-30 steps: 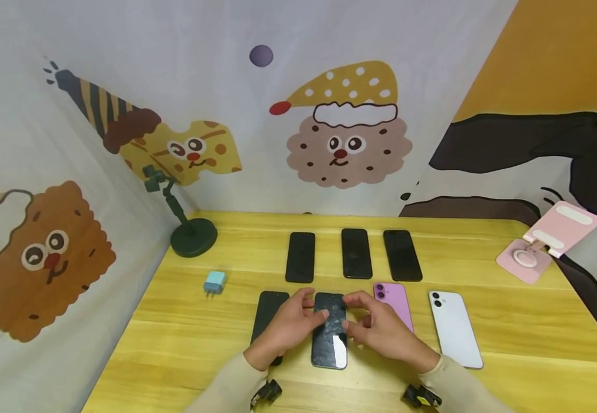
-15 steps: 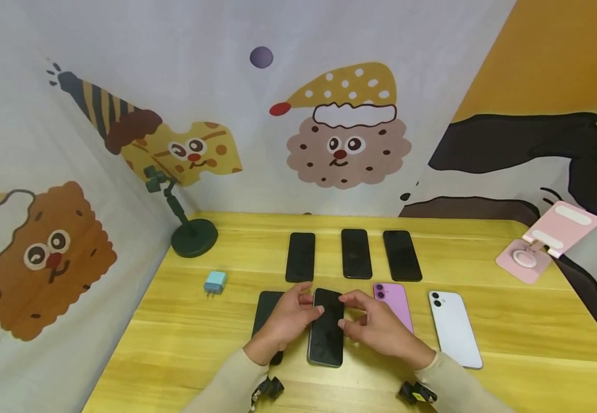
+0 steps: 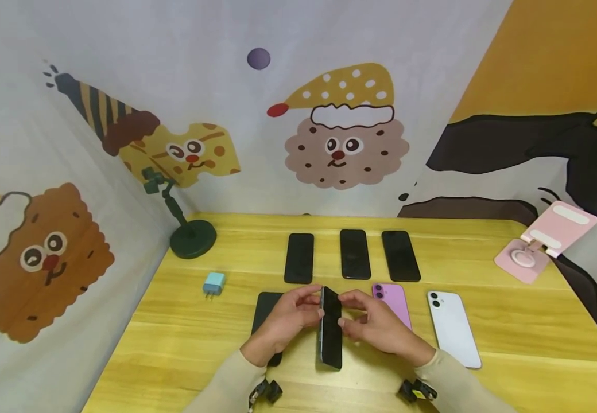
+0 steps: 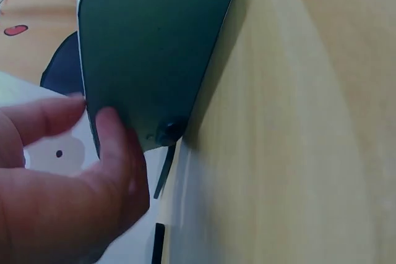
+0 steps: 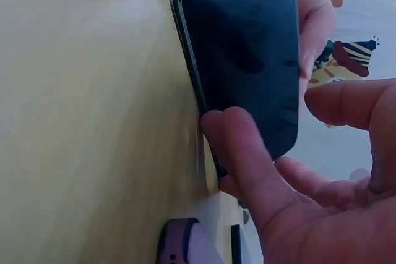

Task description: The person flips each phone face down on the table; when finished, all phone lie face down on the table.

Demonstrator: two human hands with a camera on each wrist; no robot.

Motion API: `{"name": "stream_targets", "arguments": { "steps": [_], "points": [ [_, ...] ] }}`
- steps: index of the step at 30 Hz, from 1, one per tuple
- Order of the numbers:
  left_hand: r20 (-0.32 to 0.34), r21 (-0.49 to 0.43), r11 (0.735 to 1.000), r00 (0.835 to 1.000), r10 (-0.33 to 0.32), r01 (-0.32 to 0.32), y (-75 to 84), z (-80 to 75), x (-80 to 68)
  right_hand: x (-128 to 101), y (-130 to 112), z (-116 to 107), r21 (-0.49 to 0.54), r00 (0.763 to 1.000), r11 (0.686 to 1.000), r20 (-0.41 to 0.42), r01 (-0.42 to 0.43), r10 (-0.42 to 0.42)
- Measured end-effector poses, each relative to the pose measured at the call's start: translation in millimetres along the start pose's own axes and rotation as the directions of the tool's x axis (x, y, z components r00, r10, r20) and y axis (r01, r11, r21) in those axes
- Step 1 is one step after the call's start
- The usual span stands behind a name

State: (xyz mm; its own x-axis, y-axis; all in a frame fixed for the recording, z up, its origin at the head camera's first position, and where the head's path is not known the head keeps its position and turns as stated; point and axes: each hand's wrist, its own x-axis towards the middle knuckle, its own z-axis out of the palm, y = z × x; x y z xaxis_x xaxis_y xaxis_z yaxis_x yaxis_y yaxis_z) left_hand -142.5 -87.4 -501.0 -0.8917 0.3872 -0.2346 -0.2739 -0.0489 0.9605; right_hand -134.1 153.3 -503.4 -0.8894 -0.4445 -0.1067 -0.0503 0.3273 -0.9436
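Observation:
In the head view a smartphone with a dark screen stands tilted on its long right edge at the front middle. Its dark green back fills the upper left wrist view. My left hand pinches the raised left edge, thumb on the edge and fingers at the back. My right hand is at the other side; in the right wrist view its fingertips touch the phone's lower edge and screen, while the thumb stands apart. Another dark phone lies partly hidden under my left hand.
Behind lie three black phones, left, middle and right. A pink phone and a white phone lie to the right. A blue charger plug, a green stand and a pink stand surround them.
The phone, almost flat a second ago, has tipped up, its left edge rising with my left hand until its side shows. My right hand has barely moved.

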Motion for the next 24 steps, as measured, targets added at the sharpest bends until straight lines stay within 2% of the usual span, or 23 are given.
{"name": "stream_targets", "arguments": {
  "steps": [4,7,11,16,24],
  "points": [
    [0.100,-0.018,1.000,0.995,-0.013,0.015,0.1,-0.1,-0.6,-0.4,-0.4,-1.4,0.046,1.000,0.999,0.003,-0.009,0.009],
    [0.191,-0.050,0.998,0.981,-0.026,0.036,-1.0,0.6,-0.6,-1.1,-0.3,-3.4,0.099,1.000,0.995,0.013,-0.021,0.020],
    [0.270,-0.070,0.996,0.962,-0.036,0.057,-2.7,4.6,-0.4,-3.2,-0.3,-7.1,0.141,0.999,0.990,0.030,-0.029,0.025],
    [0.272,-0.051,0.997,0.962,-0.036,0.052,-2.9,13.2,0.2,-5.5,-0.4,-9.7,0.160,0.998,0.987,0.058,-0.023,0.013],
    [0.186,-0.005,0.998,0.981,-0.061,0.063,-2.6,24.7,2.1,-10.5,-1.0,-9.0,0.160,0.999,0.987,0.032,-0.019,0.014]
  ]
}}
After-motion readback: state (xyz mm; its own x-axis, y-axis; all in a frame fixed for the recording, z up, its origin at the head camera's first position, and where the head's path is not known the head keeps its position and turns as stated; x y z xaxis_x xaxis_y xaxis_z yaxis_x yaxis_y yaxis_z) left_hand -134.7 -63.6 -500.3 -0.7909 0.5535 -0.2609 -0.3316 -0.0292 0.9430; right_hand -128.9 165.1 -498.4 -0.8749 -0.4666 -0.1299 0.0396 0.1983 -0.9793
